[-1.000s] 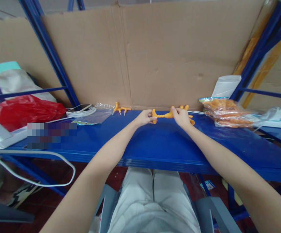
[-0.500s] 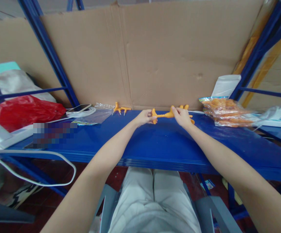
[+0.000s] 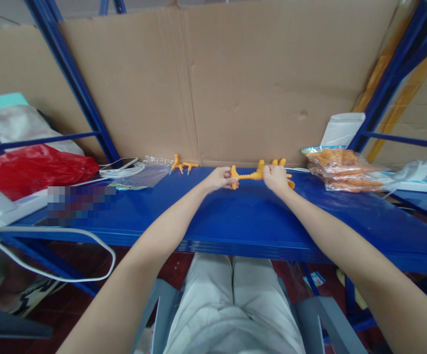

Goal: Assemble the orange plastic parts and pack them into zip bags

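In the middle of the blue shelf top, my left hand pinches the T-shaped end of an orange plastic piece with a ribbed shaft. The shaft runs right to a wider orange part, where my right hand is closed around it. My right fingers hide how the parts join. Just behind and beside my right hand lie more orange plastic parts, partly covered. Further left, orange T-shaped pieces with spiral metal-looking tips lie near the cardboard.
A clear bag of orange parts lies at the right. Left are a flat clear bag, a coiled white cable and a red plastic bag. Cardboard closes off the back; blue posts stand at both sides.
My right hand has shifted and curled tighter around the wider orange part, uncovering its raised end. My left hand keeps its pinch in the same place.
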